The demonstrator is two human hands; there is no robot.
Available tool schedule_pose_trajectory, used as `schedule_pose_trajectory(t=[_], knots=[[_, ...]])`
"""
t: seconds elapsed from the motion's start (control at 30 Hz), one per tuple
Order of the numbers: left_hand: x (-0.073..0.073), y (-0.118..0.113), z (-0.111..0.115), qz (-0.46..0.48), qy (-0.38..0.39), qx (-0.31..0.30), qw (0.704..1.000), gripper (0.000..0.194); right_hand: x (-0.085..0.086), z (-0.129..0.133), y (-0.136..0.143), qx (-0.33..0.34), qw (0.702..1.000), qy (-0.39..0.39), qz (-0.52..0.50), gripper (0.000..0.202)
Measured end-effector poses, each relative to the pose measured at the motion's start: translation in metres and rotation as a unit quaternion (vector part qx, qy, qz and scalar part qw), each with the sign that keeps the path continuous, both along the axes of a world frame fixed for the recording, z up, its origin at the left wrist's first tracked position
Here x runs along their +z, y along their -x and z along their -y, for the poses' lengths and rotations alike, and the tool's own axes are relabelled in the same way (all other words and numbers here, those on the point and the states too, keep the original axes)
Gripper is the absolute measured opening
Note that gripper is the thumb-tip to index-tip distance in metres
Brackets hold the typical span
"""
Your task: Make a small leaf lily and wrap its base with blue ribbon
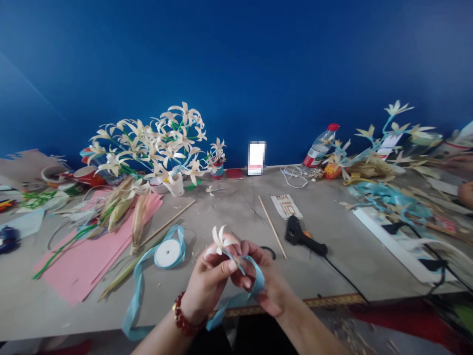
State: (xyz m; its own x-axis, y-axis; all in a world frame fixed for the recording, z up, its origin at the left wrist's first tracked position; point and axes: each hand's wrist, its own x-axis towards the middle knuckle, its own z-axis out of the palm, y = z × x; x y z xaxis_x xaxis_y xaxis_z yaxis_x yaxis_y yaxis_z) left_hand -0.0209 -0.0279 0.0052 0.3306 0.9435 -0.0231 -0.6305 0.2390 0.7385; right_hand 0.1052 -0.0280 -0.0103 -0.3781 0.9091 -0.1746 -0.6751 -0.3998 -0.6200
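Note:
A cream-coloured flower (pixel 219 240) with curling petals is pinched in my left hand (pixel 214 276) by its blue-wrapped stem. My right hand (pixel 264 276) is closed on a light blue ribbon (pixel 258 280), which loops up to the stem between both hands. The ribbon's tail hangs past the table edge below my hands. To the left, a ribbon spool (pixel 167 253) with a white centre lies flat, blue ribbon trailing from it toward the front edge. The fingertips partly hide where ribbon and stem meet.
A black glue gun (pixel 305 237) lies right of my hands, near a wooden stick (pixel 272 227) and a white power strip (pixel 399 246). Pink paper (pixel 70 273) with dried husks (pixel 140 217) covers the left. Finished flowers (pixel 158 135) stand behind. Another person's hand (pixel 466 194) shows far right.

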Motion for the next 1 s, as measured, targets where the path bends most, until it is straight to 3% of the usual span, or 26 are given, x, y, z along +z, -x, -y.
schedule_pose_trajectory(t=[0.23,0.43,0.57,0.77,0.9,1.0], knots=[[-0.005,-0.001,-0.001,-0.004,-0.033,0.048,0.998,0.02,0.0,0.001,0.001,0.049,0.997,0.059,-0.021,0.037],[-0.006,-0.002,0.0,-0.01,-0.045,0.016,0.999,0.017,0.002,0.002,-0.004,0.123,0.987,0.099,-0.015,0.032],[-0.005,-0.002,0.0,-0.021,-0.037,0.027,0.999,0.019,-0.004,0.005,-0.003,0.14,0.983,0.114,-0.023,0.031],[-0.003,0.0,-0.006,-0.007,-0.042,0.065,0.997,0.014,-0.02,0.005,-0.006,0.153,0.983,0.071,-0.074,0.035],[-0.001,0.003,-0.008,0.013,-0.061,0.089,0.994,0.012,-0.023,0.002,-0.013,0.122,0.991,0.048,-0.042,0.045],[-0.002,0.005,-0.009,0.021,-0.05,0.098,0.994,0.011,-0.021,0.003,-0.02,0.014,0.992,-0.041,0.121,0.038]])
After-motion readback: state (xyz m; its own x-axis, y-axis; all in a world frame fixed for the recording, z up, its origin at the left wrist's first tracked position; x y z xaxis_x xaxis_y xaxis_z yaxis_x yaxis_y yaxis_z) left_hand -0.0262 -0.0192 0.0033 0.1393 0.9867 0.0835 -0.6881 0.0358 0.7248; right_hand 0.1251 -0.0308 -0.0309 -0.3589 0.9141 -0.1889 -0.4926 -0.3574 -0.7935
